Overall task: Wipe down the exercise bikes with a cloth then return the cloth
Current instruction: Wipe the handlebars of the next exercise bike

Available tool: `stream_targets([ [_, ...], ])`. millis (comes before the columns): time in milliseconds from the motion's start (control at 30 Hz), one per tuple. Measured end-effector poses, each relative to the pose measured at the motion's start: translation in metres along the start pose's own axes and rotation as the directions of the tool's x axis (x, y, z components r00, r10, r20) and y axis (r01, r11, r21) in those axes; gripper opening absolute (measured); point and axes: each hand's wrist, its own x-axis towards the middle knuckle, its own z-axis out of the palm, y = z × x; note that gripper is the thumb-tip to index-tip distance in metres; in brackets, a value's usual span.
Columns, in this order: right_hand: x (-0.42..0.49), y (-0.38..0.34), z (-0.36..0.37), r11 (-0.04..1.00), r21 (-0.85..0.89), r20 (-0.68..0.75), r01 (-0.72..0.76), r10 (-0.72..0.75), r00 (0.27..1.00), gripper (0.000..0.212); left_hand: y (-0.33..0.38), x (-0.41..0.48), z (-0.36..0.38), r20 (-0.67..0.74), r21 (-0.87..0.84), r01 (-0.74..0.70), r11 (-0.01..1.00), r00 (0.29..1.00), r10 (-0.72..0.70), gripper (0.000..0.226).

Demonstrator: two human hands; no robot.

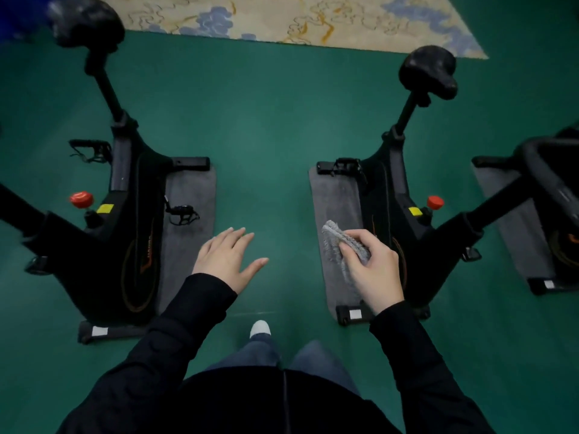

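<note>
Two black exercise bikes flank me on a green floor: the left bike point(125, 214) and the right bike point(398, 195), each with a black saddle and a red knob. My right hand point(374, 267) grips a folded grey cloth point(336, 245) in the air just left of the right bike's frame, above its grey mat. My left hand point(227, 258) hovers flat with fingers spread, holding nothing, to the right of the left bike.
Grey mats point(191, 198) lie under each bike. A third bike point(551, 189) stands partly in view at the right edge. A patterned beige rug point(297, 20) lies beyond the saddles. My legs and one white shoe tip point(260, 328) stand between the bikes.
</note>
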Motion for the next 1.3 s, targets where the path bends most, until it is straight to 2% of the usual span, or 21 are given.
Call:
stream_targets([
  [333, 0.100, -0.043, 0.062, 0.976, -0.003, 0.246, 0.218, -0.210, 0.946, 0.011, -0.052, 0.022, -0.021, -0.039, -0.094, 0.299, 0.950, 0.952, -0.304, 0.064],
  [633, 0.210, -0.078, 0.098, 0.915, 0.097, 0.432, 0.393, -0.394, 0.811, 0.022, -0.055, 0.074, -0.038, -0.078, -0.177, 0.524, 0.833, 0.836, -0.543, 0.063],
  [933, 0.317, -0.093, 0.106, 0.856, 0.180, 0.571, 0.485, -0.492, 0.657, 0.017, -0.025, 0.152, -0.055, -0.124, -0.254, 0.642, 0.723, 0.720, -0.683, 0.064],
  [1300, 0.380, -0.106, 0.136, 0.819, 0.245, 0.662, 0.518, -0.532, 0.528, 0.019, -0.020, 0.188, -0.061, -0.114, -0.268, 0.736, 0.621, 0.616, -0.780, 0.063],
])
